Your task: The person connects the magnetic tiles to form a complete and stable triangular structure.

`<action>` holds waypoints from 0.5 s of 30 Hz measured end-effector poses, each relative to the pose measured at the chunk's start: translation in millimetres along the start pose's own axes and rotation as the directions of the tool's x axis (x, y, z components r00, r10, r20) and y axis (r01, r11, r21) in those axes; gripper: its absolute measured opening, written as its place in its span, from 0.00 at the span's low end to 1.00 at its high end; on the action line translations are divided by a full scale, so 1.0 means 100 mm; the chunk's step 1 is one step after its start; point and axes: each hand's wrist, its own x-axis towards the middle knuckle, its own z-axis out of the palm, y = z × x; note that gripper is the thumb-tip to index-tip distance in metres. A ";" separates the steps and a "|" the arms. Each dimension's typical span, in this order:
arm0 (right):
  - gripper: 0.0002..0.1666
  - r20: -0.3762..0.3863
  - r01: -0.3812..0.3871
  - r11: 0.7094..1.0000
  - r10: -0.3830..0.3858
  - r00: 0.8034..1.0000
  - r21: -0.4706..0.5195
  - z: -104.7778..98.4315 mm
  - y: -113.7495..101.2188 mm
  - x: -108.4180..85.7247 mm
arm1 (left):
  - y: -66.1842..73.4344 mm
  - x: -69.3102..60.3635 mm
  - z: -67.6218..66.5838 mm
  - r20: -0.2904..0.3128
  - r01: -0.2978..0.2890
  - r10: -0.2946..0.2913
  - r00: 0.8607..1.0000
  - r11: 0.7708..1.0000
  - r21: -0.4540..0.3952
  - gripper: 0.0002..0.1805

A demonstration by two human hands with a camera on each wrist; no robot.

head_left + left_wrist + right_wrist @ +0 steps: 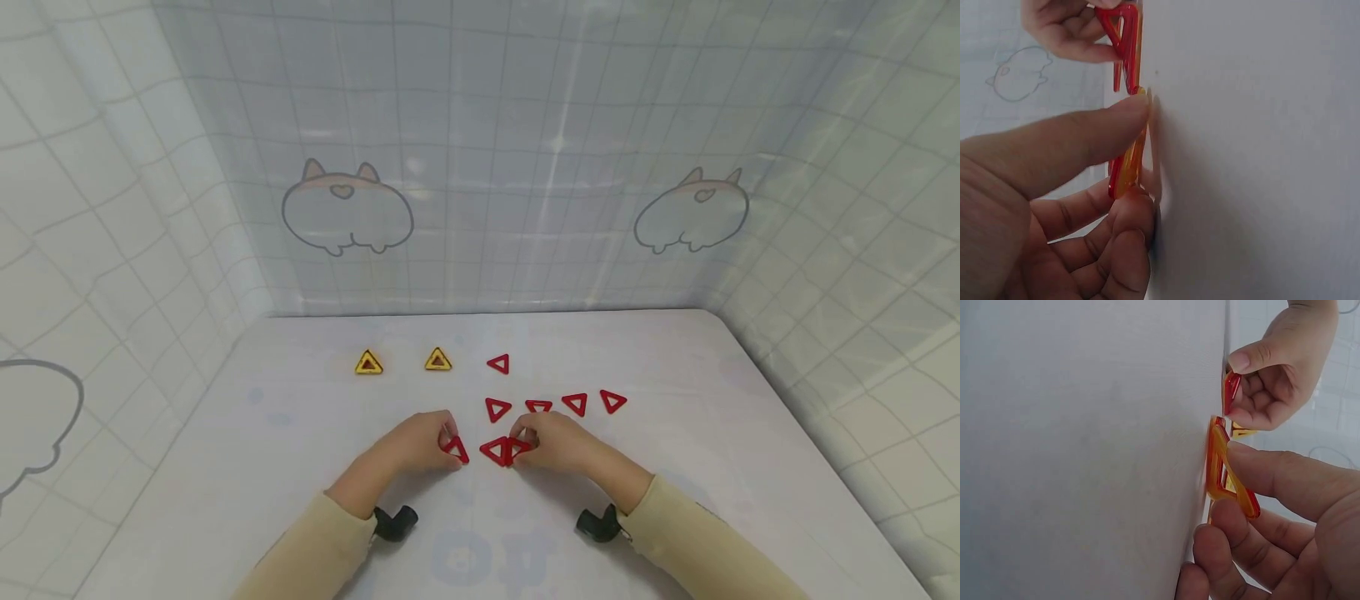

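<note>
Left hand (426,442) pinches red triangle A (461,450), lower centre of frame; right hand (557,442) pinches red triangle B (510,451), edge touching red triangle C (487,451) between them. Judgement: align edges before releasing. Beyond: 2 yellow triangles (368,372), left of centre.

No wording, brand or number could be read for certain in any view. Faint bluish marks (486,560), shaped somewhat like lettering, were seen on the near part of the white tabletop (660,358), but were too washed out to be deciphered. On the gridded wall sheet (525,125), a small heart sign was printed in outline on each of the two animal drawings, the left drawing (348,218) and the right drawing (692,221).
</note>
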 end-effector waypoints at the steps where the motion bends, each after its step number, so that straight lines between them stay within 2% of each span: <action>1: 0.20 -0.001 -0.006 1.000 0.006 1.000 -0.001 0.00 -0.01 0.00 | 0.01 -0.01 0.01 0.003 0.004 -0.004 1.000 1.000 -0.002 0.23; 7: 0.21 -0.013 -0.030 1.000 0.030 0.999 -0.004 0.02 -0.02 0.01 | 0.09 -0.05 0.09 0.017 -0.010 0.011 1.000 1.000 -0.005 0.23; 15: 0.21 -0.017 -0.022 1.000 0.022 1.000 -0.010 0.03 -0.01 0.03 | 0.16 -0.06 0.18 0.013 -0.016 0.016 1.000 1.000 -0.008 0.24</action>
